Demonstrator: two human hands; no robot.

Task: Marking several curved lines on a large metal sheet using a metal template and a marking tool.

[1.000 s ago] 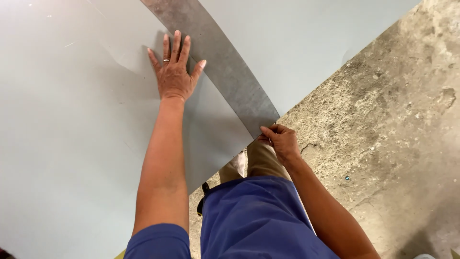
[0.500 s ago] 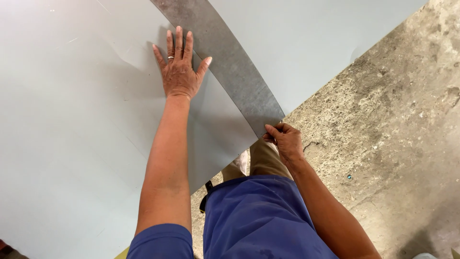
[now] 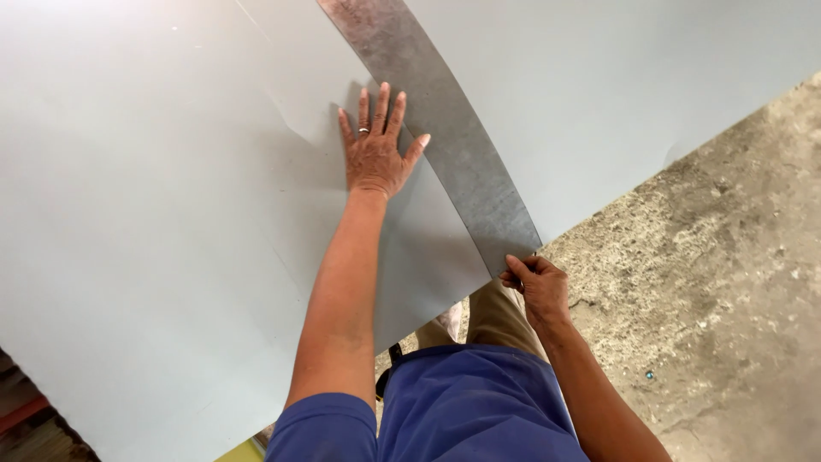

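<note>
A large pale grey sheet (image 3: 154, 214) lies spread on the floor, filling the left and top of the view. Across it runs a long, dark, curved metal strip (image 3: 453, 145), from the top centre down to the sheet's near edge. My left hand (image 3: 376, 154) lies flat on the sheet with fingers spread, just left of the strip, thumb touching its edge. A ring shows on one finger. My right hand (image 3: 534, 287) pinches the strip's near end where it meets the sheet's edge. Whether it also grips the sheet's edge I cannot tell.
Rough bare concrete floor (image 3: 710, 282) lies to the right and below. My blue clothing (image 3: 470, 402) and bent knee (image 3: 500, 316) fill the bottom centre. A small blue-green speck (image 3: 650, 375) lies on the concrete. Reddish edges show at the bottom left corner (image 3: 26, 411).
Both hands hold the same places on the sheet and strip. The view has shifted slightly, so everything sits a little further right in the picture.
</note>
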